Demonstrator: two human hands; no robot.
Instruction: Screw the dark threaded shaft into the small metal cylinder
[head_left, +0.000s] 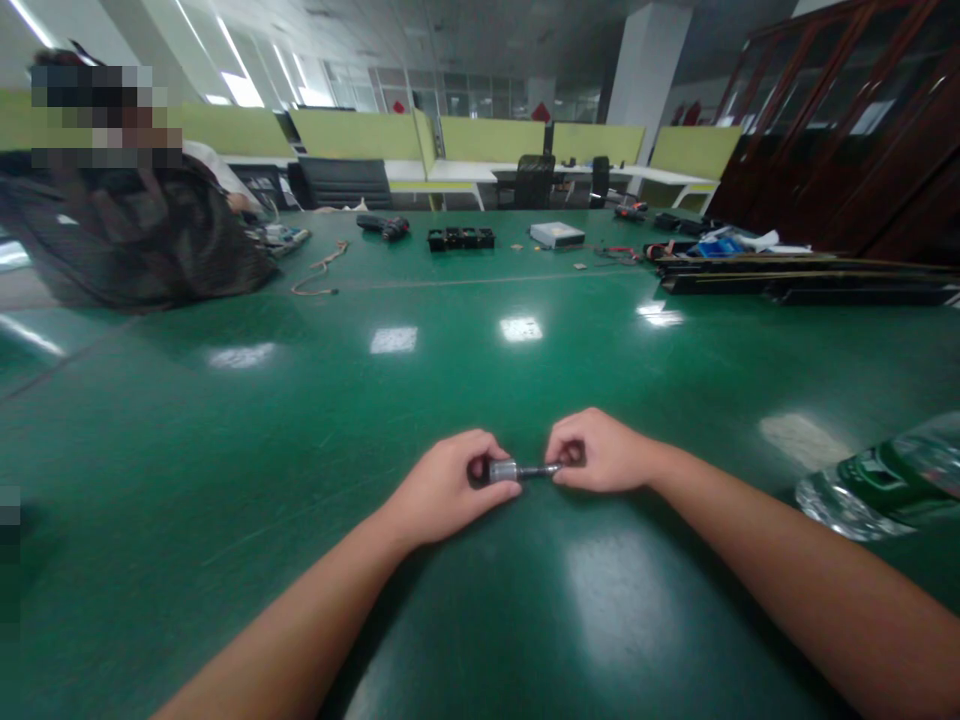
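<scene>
The person's left hand [446, 485] closes around the thick, cylindrical end of a small metal piece [507, 470], thumb along the near side and fingers curled behind. The right hand [606, 455] pinches the thin end between thumb and fingertips, so the piece lies level between the two hands, just above or on the bench [465, 630]; which, one cannot tell. The step in hand looks like two-handed handling of this piece. Any turn or pull would call for a firm left grip and the thin end kept in line by the right fingertips.

To the right of the right hand, well apart, a clear bottle [874, 478] lies on its side. Far beyond both hands are a black tool [382, 228], a black block [460, 239] and a silver box [556, 235]. A cable [319, 270] and a dark bag [150, 235] lie beyond the left hand, leftward; black strips [750, 275] lie beyond the right. Nothing seems to obstruct either hand.
</scene>
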